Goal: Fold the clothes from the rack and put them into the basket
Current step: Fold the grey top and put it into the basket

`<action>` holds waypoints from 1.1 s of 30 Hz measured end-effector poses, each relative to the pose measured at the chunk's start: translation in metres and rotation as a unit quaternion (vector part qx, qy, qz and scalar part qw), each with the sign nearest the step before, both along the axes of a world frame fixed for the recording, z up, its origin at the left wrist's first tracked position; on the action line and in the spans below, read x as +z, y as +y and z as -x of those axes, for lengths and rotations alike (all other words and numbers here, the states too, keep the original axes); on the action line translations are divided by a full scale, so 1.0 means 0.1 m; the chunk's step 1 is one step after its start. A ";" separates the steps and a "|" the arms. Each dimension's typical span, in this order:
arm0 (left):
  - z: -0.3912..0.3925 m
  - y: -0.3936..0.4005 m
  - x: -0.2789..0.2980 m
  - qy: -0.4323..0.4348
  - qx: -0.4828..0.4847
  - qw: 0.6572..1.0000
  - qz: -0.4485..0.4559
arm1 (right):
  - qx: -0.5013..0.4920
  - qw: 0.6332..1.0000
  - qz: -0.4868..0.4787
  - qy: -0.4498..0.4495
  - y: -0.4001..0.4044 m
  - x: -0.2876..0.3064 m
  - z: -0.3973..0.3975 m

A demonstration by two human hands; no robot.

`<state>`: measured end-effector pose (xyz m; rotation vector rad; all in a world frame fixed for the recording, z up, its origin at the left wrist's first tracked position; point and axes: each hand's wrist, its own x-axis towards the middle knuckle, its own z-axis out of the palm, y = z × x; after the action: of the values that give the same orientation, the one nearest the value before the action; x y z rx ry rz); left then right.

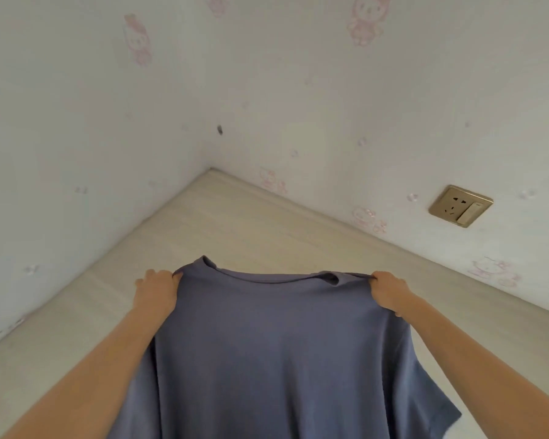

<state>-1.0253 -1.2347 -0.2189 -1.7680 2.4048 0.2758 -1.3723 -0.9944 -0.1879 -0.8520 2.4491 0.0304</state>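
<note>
Between the two raised hands hangs a blue-grey T-shirt, stretched flat with its collar edge uppermost. At the shirt's upper left corner the left hand grasps a bunch of the shoulder fabric, fingers curled round it, the back of the hand facing the camera. At the upper right corner the right hand pinches the other shoulder in the same way, thumb and fingers closed on a fold of cloth. Both bare forearms reach up from the lower corners of the view, the shirt's body draping down between them and out of the bottom edge. A short sleeve hangs below the right forearm; the other sleeve falls along the inner side of the left forearm.

Beyond the hands lies a pale wood-grain floor that meets two walls in a corner. Light wallpaper with faint pink cartoon-cat prints covers both walls. Up and to the right of the right hand, a brass-coloured wall socket with a switch sits low on the wall.
</note>
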 end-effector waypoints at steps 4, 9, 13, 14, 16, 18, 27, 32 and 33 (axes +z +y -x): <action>0.22 -0.30 -0.36 -0.032 0.007 0.998 -0.053 | -0.057 0.992 -0.016 -0.110 -0.45 -0.27 0.31; 0.46 -0.78 -0.76 0.077 0.032 0.997 -0.006 | -0.103 0.987 0.097 -0.079 -1.13 -0.73 0.55; 0.66 -0.99 -0.79 0.319 0.057 0.946 0.018 | -0.090 0.965 0.247 -0.003 -1.44 -0.83 0.41; 0.69 -0.94 -0.78 0.293 0.026 0.956 0.019 | -0.057 0.970 0.237 0.002 -1.44 -0.85 0.33; 0.71 -0.71 -0.82 0.160 -0.030 0.986 0.040 | 0.027 0.991 0.134 0.002 -1.39 -0.95 0.13; 0.72 -0.38 -0.87 0.034 -0.019 0.999 0.001 | 0.071 0.997 -0.011 -0.010 -1.33 -1.05 -0.06; 0.64 -0.26 -1.20 -0.070 0.051 0.984 -0.153 | 0.096 0.989 -0.099 -0.055 -1.38 -1.37 -0.09; 0.65 -0.94 -1.24 -0.035 0.027 0.990 -0.131 | 0.134 0.990 0.013 -0.028 -1.68 -1.33 0.10; 0.66 -1.10 -1.23 -0.029 0.025 0.991 -0.124 | 0.142 0.989 0.040 -0.026 -1.75 -1.33 0.15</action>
<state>-1.0912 -1.3443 -0.3417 -1.7000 2.1791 0.4986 -1.3872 -1.1690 -0.3205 -1.2154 2.2761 0.0139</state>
